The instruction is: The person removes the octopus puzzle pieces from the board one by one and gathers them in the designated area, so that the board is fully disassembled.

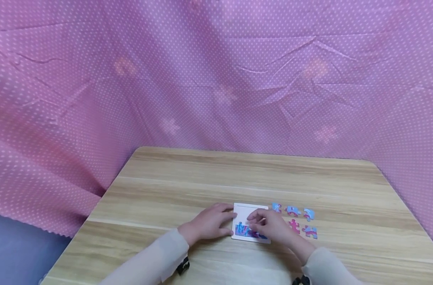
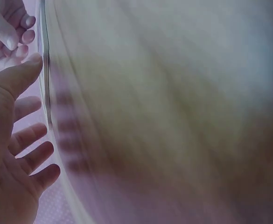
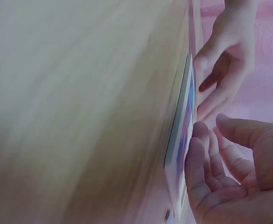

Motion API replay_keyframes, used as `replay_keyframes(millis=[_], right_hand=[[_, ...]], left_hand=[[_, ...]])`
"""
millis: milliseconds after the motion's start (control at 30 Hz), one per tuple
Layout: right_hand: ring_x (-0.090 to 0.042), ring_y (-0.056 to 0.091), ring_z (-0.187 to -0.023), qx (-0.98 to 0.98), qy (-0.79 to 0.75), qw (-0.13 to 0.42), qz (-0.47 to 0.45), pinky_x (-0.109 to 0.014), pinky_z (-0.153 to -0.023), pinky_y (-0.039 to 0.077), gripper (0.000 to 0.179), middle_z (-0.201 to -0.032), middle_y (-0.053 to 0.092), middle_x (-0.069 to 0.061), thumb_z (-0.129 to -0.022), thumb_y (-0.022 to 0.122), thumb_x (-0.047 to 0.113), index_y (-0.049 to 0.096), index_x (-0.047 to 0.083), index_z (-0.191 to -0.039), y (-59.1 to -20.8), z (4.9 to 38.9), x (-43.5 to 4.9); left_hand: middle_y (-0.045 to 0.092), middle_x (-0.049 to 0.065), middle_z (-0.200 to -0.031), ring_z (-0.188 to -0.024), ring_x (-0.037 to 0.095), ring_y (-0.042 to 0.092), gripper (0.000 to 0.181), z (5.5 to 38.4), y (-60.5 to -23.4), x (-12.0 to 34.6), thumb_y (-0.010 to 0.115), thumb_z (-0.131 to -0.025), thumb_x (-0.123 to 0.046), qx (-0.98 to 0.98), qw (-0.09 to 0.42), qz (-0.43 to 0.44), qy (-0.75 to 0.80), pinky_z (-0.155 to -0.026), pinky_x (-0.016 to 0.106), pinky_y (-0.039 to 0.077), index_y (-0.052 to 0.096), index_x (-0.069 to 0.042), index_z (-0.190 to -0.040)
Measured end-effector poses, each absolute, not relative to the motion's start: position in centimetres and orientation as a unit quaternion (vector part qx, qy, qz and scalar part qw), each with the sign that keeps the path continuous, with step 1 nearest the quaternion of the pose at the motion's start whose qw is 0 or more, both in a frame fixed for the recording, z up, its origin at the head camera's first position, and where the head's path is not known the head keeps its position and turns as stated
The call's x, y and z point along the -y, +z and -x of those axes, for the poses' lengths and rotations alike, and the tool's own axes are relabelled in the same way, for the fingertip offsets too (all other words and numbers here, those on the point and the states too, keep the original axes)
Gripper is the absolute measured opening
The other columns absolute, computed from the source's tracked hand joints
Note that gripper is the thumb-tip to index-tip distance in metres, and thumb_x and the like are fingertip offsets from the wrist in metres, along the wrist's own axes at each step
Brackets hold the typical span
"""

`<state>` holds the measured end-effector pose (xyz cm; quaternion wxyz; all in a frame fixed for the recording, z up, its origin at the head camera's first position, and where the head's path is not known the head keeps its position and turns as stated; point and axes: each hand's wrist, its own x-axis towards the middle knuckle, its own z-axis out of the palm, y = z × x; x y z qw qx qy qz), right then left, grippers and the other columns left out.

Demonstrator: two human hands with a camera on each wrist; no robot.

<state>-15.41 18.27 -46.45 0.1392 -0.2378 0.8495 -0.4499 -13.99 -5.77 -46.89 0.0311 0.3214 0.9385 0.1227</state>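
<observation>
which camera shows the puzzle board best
Head view: the puzzle board shows its face there, though the right hand covers part. Right wrist shows it nearly edge-on; left wrist, only a thin edge.

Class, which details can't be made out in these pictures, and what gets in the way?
Head view: part of the puzzle tray, covered by the right hand.
Head view: fine design on the loose pieces, too small.
Head view: both sleeves, cut off by the bottom edge.
Right wrist view: design of the placed pieces, seen almost edge-on.
Left wrist view: grain of the tabletop, blurred.
</observation>
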Motion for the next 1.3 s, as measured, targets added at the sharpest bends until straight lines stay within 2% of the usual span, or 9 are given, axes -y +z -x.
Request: replay_keyframes(millis=[333, 533, 733, 867, 1100, 1300], right_hand=[[-0.011, 0.059, -0.074, -0.862, -0.419, 0.124, 0.257, -0.026, -0.068, 0.05, 0.013, -0.08, 0.063, 0.007, -0.083, 0.071, 0.007, 0.07, 0.008, -0.096, -46.9, 14.9, -16.1], [-0.01, 0.058, -0.075, -0.871, -0.398, 0.136, 0.254, -0.028, -0.07, 0.05, 0.017, -0.079, 0.062, 0.008, -0.083, 0.072, 0.009, 0.071, 0.007, -0.1, -47.0, 15.2, -15.8], [-0.011, 0.056, -0.075, -0.879, -0.384, 0.149, 0.24, -0.032, -0.071, 0.049, 0.018, -0.08, 0.061, 0.007, -0.082, 0.073, 0.011, 0.071, 0.008, -0.1, -46.8, 15.4, -15.6], [-0.012, 0.055, -0.075, -0.881, -0.383, 0.15, 0.235, -0.035, -0.071, 0.048, 0.013, -0.081, 0.061, 0.006, -0.081, 0.074, 0.01, 0.069, 0.011, -0.093, -46.6, 15.2, -15.5], [-0.014, 0.057, -0.079, -0.885, -0.376, 0.154, 0.228, -0.037, -0.074, 0.049, 0.02, -0.086, 0.063, 0.004, -0.082, 0.073, 0.009, 0.07, 0.009, -0.102, -46.4, 15.3, -15.3], [-0.013, 0.055, -0.077, -0.887, -0.371, 0.146, 0.231, -0.036, -0.072, 0.048, 0.016, -0.085, 0.061, 0.004, -0.083, 0.073, 0.009, 0.068, 0.011, -0.097, -46.3, 15.4, -15.3]], left_hand=[[0.043, 0.005, -0.145, -0.133, 0.023, 0.037, 0.059, 14.3, -46.8, 6.1, 0.064, -0.088, -0.046, -0.937, 0.039, -0.327, 0.117, -0.109, 0.036, 0.029, 0.055, -0.011, -0.134], [0.043, 0.004, -0.145, -0.133, 0.022, 0.036, 0.058, 14.5, -46.9, 6.1, 0.064, -0.088, -0.045, -0.938, 0.044, -0.323, 0.121, -0.109, 0.036, 0.028, 0.055, -0.012, -0.135], [0.043, 0.003, -0.145, -0.134, 0.022, 0.036, 0.059, 14.7, -47.1, 5.9, 0.064, -0.088, -0.046, -0.939, 0.045, -0.319, 0.119, -0.109, 0.035, 0.028, 0.055, -0.012, -0.135], [0.043, 0.003, -0.144, -0.133, 0.022, 0.036, 0.059, 14.6, -47.1, 6.0, 0.065, -0.087, -0.046, -0.939, 0.044, -0.32, 0.114, -0.109, 0.034, 0.029, 0.056, -0.012, -0.134], [0.043, 0.003, -0.145, -0.134, 0.022, 0.035, 0.058, 14.4, -46.6, 6.0, 0.064, -0.088, -0.046, -0.94, 0.055, -0.315, 0.119, -0.109, 0.035, 0.029, 0.055, -0.012, -0.135], [0.043, 0.003, -0.145, -0.134, 0.021, 0.036, 0.057, 14.7, -46.7, 6.0, 0.063, -0.089, -0.046, -0.94, 0.053, -0.316, 0.119, -0.108, 0.034, 0.03, 0.055, -0.013, -0.135]])
